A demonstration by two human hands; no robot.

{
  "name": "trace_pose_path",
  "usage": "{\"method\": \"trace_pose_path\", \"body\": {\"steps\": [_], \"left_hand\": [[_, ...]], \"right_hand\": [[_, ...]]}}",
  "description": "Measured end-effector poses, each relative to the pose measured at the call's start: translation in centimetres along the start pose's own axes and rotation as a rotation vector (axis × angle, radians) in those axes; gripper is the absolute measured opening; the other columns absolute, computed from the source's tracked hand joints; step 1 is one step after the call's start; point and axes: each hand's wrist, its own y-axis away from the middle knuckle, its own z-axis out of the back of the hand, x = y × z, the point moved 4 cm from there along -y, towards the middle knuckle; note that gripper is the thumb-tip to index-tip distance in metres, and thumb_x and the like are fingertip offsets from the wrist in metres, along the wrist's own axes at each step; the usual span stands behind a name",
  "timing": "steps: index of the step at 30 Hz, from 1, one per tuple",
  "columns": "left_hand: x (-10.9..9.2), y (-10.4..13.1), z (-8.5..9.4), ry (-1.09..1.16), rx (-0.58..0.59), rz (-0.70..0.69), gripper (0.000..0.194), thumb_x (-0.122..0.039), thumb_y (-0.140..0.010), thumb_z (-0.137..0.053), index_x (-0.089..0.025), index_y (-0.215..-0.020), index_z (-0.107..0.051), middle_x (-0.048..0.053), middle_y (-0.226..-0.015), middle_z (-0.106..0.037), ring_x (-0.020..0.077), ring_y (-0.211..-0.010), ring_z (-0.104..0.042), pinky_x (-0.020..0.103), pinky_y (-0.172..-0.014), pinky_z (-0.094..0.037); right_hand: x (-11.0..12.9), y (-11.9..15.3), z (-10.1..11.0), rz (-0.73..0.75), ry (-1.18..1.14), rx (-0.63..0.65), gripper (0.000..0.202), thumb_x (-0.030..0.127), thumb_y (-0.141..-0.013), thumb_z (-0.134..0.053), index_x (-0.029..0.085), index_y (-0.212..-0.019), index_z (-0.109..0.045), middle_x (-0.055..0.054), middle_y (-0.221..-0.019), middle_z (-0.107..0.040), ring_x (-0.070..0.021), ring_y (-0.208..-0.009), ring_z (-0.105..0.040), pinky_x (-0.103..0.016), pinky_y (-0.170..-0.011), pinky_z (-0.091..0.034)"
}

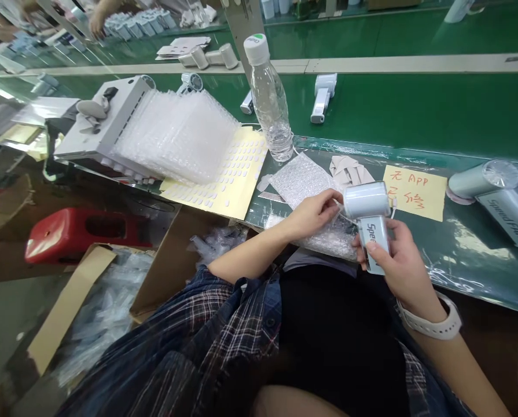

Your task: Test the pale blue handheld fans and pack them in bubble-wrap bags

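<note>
My right hand [400, 250] is wrapped round the handle of a pale blue handheld fan [366, 200], which stands upright with lettering on its handle. My left hand [314, 214] is just left of the fan's head, its thumb and fingers pinched together. A thin white cable shows by those fingertips; whether they grip it is hard to make out. To the right of the fan's head a small white plug [393, 202] sticks out. Beneath my hands lie a bubble-wrap bag [300, 178] and more crumpled clear wrap [334, 238].
A water bottle [269, 98] stands behind the bag. Left are stacked bubble bags [180, 136], a sticker sheet [241, 185] and a white box [106, 116]. Right are a yellow note [434, 194] and several fans [487, 178]. Another fan [323, 97] lies on the green belt [415, 107].
</note>
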Motion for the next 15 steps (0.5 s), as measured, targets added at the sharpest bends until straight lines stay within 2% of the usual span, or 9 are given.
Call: {"method": "trace_pose_path", "body": {"steps": [2,4,6,7,9,12,14,15], "left_hand": [[0.5,-0.5,0.6,0.292,-0.021,0.105,0.023,-0.017,-0.105,-0.052,-0.019,-0.128,-0.052,-0.005,-0.080,-0.051,0.0083,-0.062,-0.046,0.024,-0.057,-0.033],[0.9,-0.7,1.5,0.526,-0.086,0.216,0.025,-0.017,-0.107,-0.047,-0.021,-0.131,-0.047,-0.007,-0.075,-0.041,0.0070,-0.054,-0.034,0.023,-0.050,-0.022],[0.7,-0.6,2.6,0.584,-0.167,0.243,0.027,-0.017,-0.106,-0.047,-0.021,-0.133,-0.045,-0.008,-0.075,-0.036,0.0068,-0.053,-0.028,0.023,-0.049,-0.018],[0.4,-0.3,3.1,0.532,-0.192,0.205,0.028,-0.016,-0.105,-0.047,-0.021,-0.133,-0.045,-0.007,-0.075,-0.036,0.0070,-0.054,-0.029,0.023,-0.050,-0.020],[-1.0,0.7,3.9,0.251,-0.202,0.040,0.033,-0.013,-0.101,-0.048,-0.019,-0.134,-0.048,-0.006,-0.076,-0.040,0.0082,-0.059,-0.036,0.025,-0.056,-0.029],[-3.7,3.2,4.2,-0.366,-0.191,-0.225,0.037,-0.011,-0.101,-0.042,-0.017,-0.135,-0.056,0.001,-0.095,-0.063,0.0125,-0.081,-0.057,0.029,-0.077,-0.043],[-5.0,4.7,4.2,-0.608,-0.190,-0.318,0.040,-0.012,-0.104,-0.037,-0.017,-0.138,-0.057,0.006,-0.119,-0.071,0.0155,-0.100,-0.064,0.031,-0.088,-0.046],[-5.5,5.1,4.2,-0.649,-0.196,-0.336,0.039,-0.014,-0.106,-0.036,-0.017,-0.139,-0.056,0.007,-0.123,-0.071,0.0161,-0.103,-0.065,0.031,-0.089,-0.046]], "right_hand": [[0.2,0.0,0.0,-0.039,0.249,-0.031,0.073,0.066,-0.086,-0.071,0.021,-0.137,-0.046,-0.010,-0.095,-0.073,-0.0266,-0.074,-0.069,-0.041,-0.069,-0.058],[1.1,-0.1,-0.2,-0.020,0.522,-0.078,0.070,0.063,-0.087,-0.064,0.020,-0.142,-0.055,-0.011,-0.099,-0.075,-0.0296,-0.080,-0.071,-0.043,-0.077,-0.056],[2.1,-0.3,-1.0,0.038,0.722,-0.074,0.065,0.057,-0.090,-0.058,0.021,-0.145,-0.062,-0.012,-0.108,-0.077,-0.0314,-0.086,-0.072,-0.040,-0.078,-0.052],[2.6,-0.3,-1.5,0.067,0.804,-0.047,0.062,0.053,-0.093,-0.057,0.021,-0.145,-0.064,-0.012,-0.109,-0.077,-0.0316,-0.087,-0.072,-0.038,-0.075,-0.051],[3.3,-0.2,-2.8,0.151,0.996,-0.010,0.055,0.044,-0.099,-0.055,0.020,-0.148,-0.064,-0.011,-0.105,-0.077,-0.0303,-0.082,-0.071,-0.035,-0.068,-0.046],[4.5,0.7,-4.1,0.413,1.295,-0.111,0.048,0.029,-0.106,-0.051,0.015,-0.150,-0.062,-0.011,-0.096,-0.072,-0.0259,-0.073,-0.068,-0.033,-0.060,-0.038],[5.2,1.4,-4.6,0.620,1.367,-0.175,0.043,0.026,-0.108,-0.050,0.013,-0.148,-0.063,-0.009,-0.093,-0.068,-0.0225,-0.071,-0.066,-0.033,-0.059,-0.038],[5.4,1.8,-4.7,0.696,1.366,-0.200,0.041,0.026,-0.109,-0.050,0.013,-0.146,-0.063,-0.008,-0.091,-0.066,-0.0215,-0.071,-0.065,-0.033,-0.060,-0.040]]}}
